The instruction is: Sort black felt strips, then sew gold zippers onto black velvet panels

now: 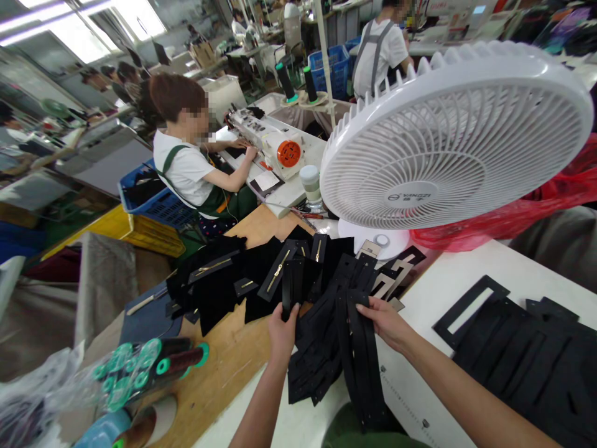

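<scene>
I see the white fan [448,143] looming beyond the right fingers, hiding what lies behind it. Well past the left fingers, a yellow crate [153,235] sits beside a blue basket [172,211] holding dark pieces. A heap of black strips [321,336] lies between the hands; thread spools [149,354] lie left. My right hand [385,320] is closed on a long black strip [357,361]; my left hand [282,333] pinches a short black strip [292,280] upright. Beyond both stands a lidded cup [310,180].

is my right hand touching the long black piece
Touching: the head view shows the right hand gripping the upper right edge of the long black piece.
</scene>
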`<control>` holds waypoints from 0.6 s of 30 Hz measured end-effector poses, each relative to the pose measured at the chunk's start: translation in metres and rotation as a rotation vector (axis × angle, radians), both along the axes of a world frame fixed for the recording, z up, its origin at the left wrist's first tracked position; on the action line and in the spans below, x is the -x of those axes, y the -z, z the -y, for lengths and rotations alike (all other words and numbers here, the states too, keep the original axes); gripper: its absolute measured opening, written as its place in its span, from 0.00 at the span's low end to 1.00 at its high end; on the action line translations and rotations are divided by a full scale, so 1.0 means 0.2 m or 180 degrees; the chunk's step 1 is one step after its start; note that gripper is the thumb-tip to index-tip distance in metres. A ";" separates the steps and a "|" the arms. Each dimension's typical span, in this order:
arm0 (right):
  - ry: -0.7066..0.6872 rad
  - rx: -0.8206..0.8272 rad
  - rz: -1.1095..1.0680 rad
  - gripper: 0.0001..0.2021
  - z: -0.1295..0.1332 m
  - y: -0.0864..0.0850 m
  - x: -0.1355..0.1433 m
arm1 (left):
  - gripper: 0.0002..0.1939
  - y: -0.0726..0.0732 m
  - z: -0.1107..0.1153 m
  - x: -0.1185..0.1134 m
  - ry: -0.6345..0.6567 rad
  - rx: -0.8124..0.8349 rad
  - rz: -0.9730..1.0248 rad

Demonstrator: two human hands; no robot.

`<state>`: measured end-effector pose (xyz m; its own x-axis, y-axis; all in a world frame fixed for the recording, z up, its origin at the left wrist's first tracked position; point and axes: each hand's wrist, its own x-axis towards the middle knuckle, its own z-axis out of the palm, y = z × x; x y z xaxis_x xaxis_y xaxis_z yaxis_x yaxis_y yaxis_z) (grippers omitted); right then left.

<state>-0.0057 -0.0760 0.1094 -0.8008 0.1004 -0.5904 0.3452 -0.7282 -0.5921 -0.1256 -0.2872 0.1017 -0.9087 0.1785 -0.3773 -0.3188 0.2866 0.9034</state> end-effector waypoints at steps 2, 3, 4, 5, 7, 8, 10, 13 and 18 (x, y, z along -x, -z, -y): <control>-0.0019 -0.0017 -0.0037 0.14 0.00 0.00 -0.01 | 0.18 -0.05 -0.01 -0.02 -0.0037 -0.0002 -0.0120; -0.0025 -0.0026 -0.0063 0.15 0.00 -0.01 -0.02 | 0.18 -0.08 -0.03 -0.04 0.0023 -0.0072 -0.0105; -0.0028 -0.0038 -0.0094 0.16 -0.01 -0.02 -0.03 | 0.19 -0.10 -0.05 -0.07 0.0126 -0.0205 -0.0018; -0.0022 -0.0057 -0.0122 0.17 -0.02 -0.03 -0.04 | 0.19 -0.12 -0.08 -0.11 0.0259 -0.0383 0.0134; 0.0032 -0.0122 -0.0156 0.18 -0.05 -0.06 -0.10 | 0.19 -0.15 -0.15 -0.19 0.0546 -0.0773 0.0522; 0.0086 -0.0168 -0.0156 0.18 -0.06 -0.08 -0.13 | 0.19 -0.16 -0.19 -0.24 0.0686 -0.0947 0.0704; 0.0252 -0.0275 -0.0124 0.18 -0.11 -0.11 -0.23 | 0.19 -0.17 -0.26 -0.31 0.0921 -0.1173 0.0972; 0.0597 -0.0440 -0.0018 0.17 -0.19 -0.18 -0.40 | 0.20 -0.16 -0.36 -0.40 0.1209 -0.1380 0.1333; 0.1433 -0.0809 0.0223 0.16 -0.34 -0.31 -0.73 | 0.21 -0.16 -0.60 -0.56 0.1758 -0.1530 0.1898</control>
